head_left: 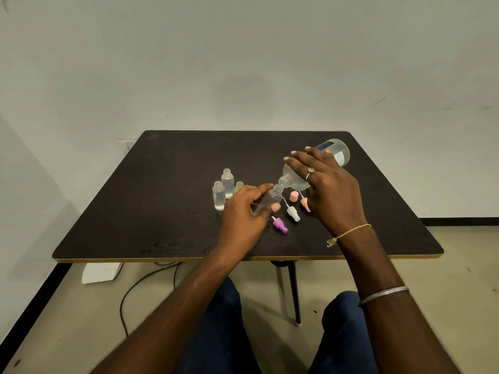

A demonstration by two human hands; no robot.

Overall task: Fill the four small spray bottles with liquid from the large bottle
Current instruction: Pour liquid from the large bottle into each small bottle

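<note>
Head view: who holds the big bottle (339, 152)?
– The right hand (329, 190) wraps it, tipped over the table (162, 211), mouth just at the small bottle (274, 197) that the left hand (243, 211) pinches. It looks heavy and slippery, so hold its middle.

Right hand (328, 190) tips large bottle (318, 166) (mouth-to-mouth) over small bottle (270, 199).

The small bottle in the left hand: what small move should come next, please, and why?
Probably tip the large bottle slightly further: the right hand holds it tilted, mouth at the open neck of the small bottle slanted in the left hand.
</note>
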